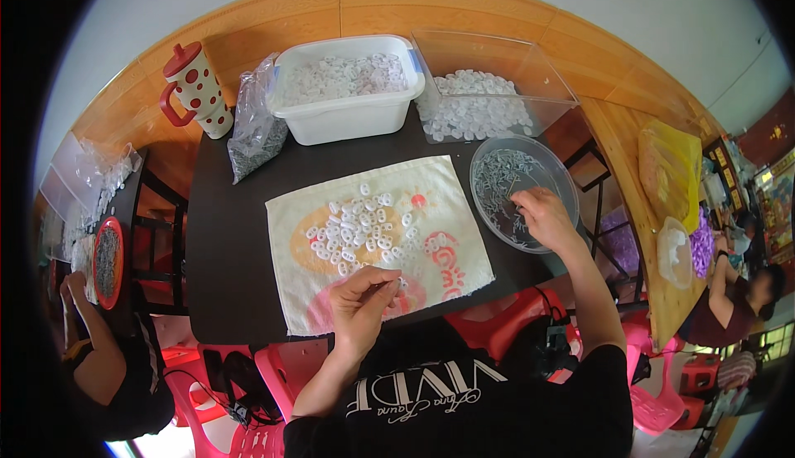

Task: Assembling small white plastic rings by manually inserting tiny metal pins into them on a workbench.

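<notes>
My left hand (362,305) is closed in a pinch above the near edge of a printed cream cloth (302,209). What its fingertips hold, if anything, is too small to make out. Just beyond it, a loose pile of small white oval plastic pieces with holes (356,228) lies on the cloth. My right hand (542,214) reaches over the near right part of a round clear tub (571,185). Thin grey metal-looking pieces (505,178) lie tangled in that tub. The right thumb and fingers are pressed together, and their grip is hidden.
Behind the cloth stand a white basin (344,118) of small pieces, a clear box (538,65) of white discs, a bag of grey pieces (258,131) and a spotted tumbler (197,89). Other people sit at the left (99,359) and right (733,305).
</notes>
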### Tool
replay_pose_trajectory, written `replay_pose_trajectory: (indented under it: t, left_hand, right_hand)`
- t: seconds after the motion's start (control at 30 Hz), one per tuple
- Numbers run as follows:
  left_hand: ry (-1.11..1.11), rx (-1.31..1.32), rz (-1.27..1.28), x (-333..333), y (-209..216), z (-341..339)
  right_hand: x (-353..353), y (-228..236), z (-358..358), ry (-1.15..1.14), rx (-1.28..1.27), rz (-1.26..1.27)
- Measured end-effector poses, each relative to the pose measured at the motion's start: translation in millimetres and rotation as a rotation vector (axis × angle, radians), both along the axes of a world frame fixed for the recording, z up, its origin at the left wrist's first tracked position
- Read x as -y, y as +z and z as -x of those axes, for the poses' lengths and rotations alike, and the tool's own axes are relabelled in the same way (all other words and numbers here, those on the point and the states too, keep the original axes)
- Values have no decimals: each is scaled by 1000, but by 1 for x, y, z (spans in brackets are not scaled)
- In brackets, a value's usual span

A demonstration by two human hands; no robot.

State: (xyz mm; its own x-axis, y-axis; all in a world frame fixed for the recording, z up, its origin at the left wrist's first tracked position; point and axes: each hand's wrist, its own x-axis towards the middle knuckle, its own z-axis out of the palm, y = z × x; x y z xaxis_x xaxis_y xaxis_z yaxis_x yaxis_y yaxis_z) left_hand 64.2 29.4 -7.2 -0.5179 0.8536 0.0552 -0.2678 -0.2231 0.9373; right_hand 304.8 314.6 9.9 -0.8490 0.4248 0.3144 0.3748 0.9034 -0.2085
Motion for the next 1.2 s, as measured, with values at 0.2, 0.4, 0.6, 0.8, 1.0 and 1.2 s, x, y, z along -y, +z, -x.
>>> replay_pose_trajectory:
  t: [0.2, 0.4, 0.6, 0.8, 1.0, 1.2]
  left_hand:
    - [12, 11, 15, 0, 1, -1]
    - [9, 2, -10, 1, -1, 2]
    - [25, 70, 6, -1, -2, 1]
    - [41, 114, -74, -6, -5, -4]
    - [46, 199, -79, -2, -3, -3]
    - [98, 153, -87, 6, -4, 2]
  right_hand:
    - [5, 10, 8, 8, 189, -141]
    - [1, 3, 5, -89, -205, 220]
    - [3, 11, 4, -177, -475, 605]
    - [104, 25, 63, -103, -869, 998]
    - [172, -6, 127, 93, -981, 1082]
    - [187, -10, 140, 131, -913, 1074]
